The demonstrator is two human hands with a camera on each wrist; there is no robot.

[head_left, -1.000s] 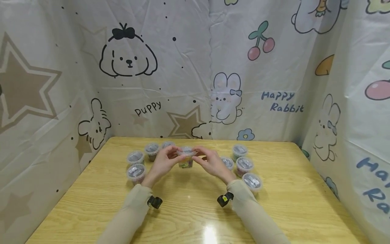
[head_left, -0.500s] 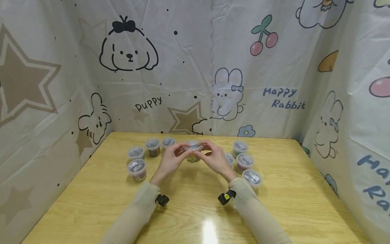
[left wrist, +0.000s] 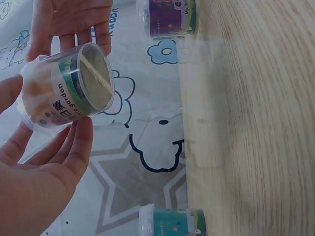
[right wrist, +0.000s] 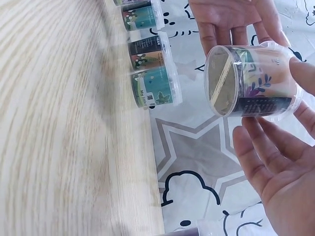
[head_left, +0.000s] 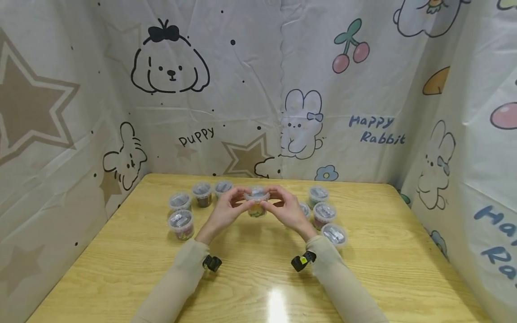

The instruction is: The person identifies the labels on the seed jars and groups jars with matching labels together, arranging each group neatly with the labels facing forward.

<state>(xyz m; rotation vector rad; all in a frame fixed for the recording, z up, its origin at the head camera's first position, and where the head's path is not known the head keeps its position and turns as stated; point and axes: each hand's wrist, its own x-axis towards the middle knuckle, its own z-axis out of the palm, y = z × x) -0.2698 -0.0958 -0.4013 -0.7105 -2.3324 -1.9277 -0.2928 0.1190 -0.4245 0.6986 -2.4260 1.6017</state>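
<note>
Both hands hold a lidded clear plastic cup [head_left: 257, 207] above the back middle of the table. My left hand [head_left: 227, 208] grips its left side, thumb in front and fingers behind near the rim. On the opposite side, my right hand [head_left: 289, 210] pinches it the same way. In the left wrist view the cup [left wrist: 64, 88] has an orange, green and dark label with "garden" lettering. Through its base, a pale stick [right wrist: 221, 81] and a brownish disc show in the right wrist view. The cup looks upright in the head view, its lid on.
Several similar lidded cups stand left of the hands, one a front-left cup [head_left: 181, 224]. More stand on the right, including a front-right cup [head_left: 334, 235], close to the right forearm. A printed cloth [head_left: 242, 112] hangs behind the wooden table [head_left: 250, 278].
Both hands have carried the held cup a little to the right, then kept it nearly in place. The left hand has moved away from the left cups, and the head view has shifted slightly.
</note>
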